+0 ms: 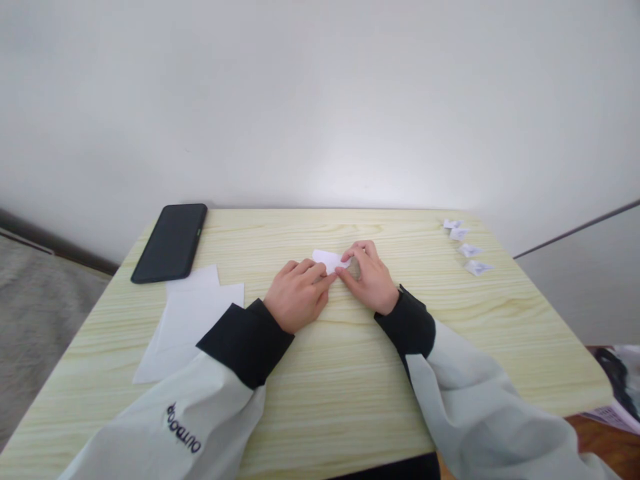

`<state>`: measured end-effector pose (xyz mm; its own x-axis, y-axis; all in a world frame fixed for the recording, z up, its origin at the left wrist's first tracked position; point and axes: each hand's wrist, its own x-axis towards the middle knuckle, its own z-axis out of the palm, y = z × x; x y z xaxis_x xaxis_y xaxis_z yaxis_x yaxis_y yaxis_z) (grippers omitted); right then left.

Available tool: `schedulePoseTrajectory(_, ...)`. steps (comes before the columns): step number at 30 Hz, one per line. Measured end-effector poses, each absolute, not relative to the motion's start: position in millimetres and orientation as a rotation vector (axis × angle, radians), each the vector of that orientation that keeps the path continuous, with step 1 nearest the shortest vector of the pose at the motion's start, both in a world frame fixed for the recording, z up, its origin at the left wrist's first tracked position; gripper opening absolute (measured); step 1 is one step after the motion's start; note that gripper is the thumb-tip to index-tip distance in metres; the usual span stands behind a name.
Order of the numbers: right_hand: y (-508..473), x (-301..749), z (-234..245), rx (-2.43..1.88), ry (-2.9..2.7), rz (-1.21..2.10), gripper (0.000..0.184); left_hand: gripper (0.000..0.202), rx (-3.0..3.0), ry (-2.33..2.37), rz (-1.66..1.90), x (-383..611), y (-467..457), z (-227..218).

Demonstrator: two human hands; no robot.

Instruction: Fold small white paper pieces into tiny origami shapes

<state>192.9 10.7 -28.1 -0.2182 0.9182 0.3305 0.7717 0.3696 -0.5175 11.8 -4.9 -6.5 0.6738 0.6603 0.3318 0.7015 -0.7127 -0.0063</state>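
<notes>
A small folded piece of white paper lies on the wooden table between my hands. My left hand rests at its near left side, fingers closed together and a fingertip pressing on the paper's lower edge. My right hand pinches the right end of the paper between thumb and index finger. Part of the paper is hidden under my fingers, so its full shape cannot be made out.
A black tablet lies at the back left of the table. Several white sheets are stacked loosely before it, partly beneath my left sleeve. Several small folded paper pieces form a row at the back right. A wall stands behind.
</notes>
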Motion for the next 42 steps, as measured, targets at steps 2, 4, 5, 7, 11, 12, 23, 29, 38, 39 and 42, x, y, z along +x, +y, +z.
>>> schedulePoseTrajectory(2, 11.6, 195.4, -27.2, -1.429, -2.033, 0.384, 0.019, 0.027, -2.748, -1.12, -0.477, 11.6, -4.7, -7.1)
schedulePoseTrajectory(4, 13.7, 198.4, -27.1, -1.408, -2.019, 0.454, 0.019, 0.026, -2.744, -1.113, -0.489, 11.1, -4.4, -8.0)
schedulePoseTrajectory(5, 15.1, 200.0, -27.3, -1.399, -2.01, 0.494, 0.02, 0.026, -2.742, -1.107, -0.496, 10.9, -4.2, -8.7)
schedulePoseTrajectory(7, 17.9, 203.1, -28.0, -1.374, -1.99, 0.564, 0.02, 0.025, -2.738, -1.097, -0.519, 10.4, -3.9, -10.2)
schedulePoseTrajectory(11, 20.7, 206.2, -29.4, -1.349, -1.91, 0.612, 0.021, 0.022, -2.729, -1.09, -0.582, 10.2, -4.1, -11.7)
schedulePoseTrajectory(12, 20.6, 206.2, -29.7, -1.35, -1.9, 0.613, 0.02, 0.021, -2.725, -1.094, -0.592, 10.4, -4.4, -11.4)
schedulePoseTrajectory(23, 15.6, 201.1, -28.9, -1.274, -1.835, 0.552, 0.011, 0.021, -2.721, -1.103, -0.598, 10.0, -5.6, -11.4)
schedulePoseTrajectory(29, 13.0, 200.3, -27.6, -1.336, -2.018, 0.495, 0.03, 0.022, -2.712, -1.099, -0.598, 9.8, -5.6, -11.8)
schedulePoseTrajectory(38, 19.9, 208.6, -27.3, -1.298, -1.98, 0.704, 0.03, 0.021, -2.678, -1.098, -0.679, 8.9, -6.6, -10.6)
schedulePoseTrajectory(39, 18.7, 206.9, -26.8, -1.316, -1.986, 0.681, 0.029, 0.021, -2.676, -1.096, -0.687, 8.6, -6.7, -10.5)
schedulePoseTrajectory(42, 13.7, 199.2, -25.5, -1.4, -2.016, 0.536, 0.032, 0.02, -2.678, -1.071, -0.705, 7.8, -6.7, -10.3)
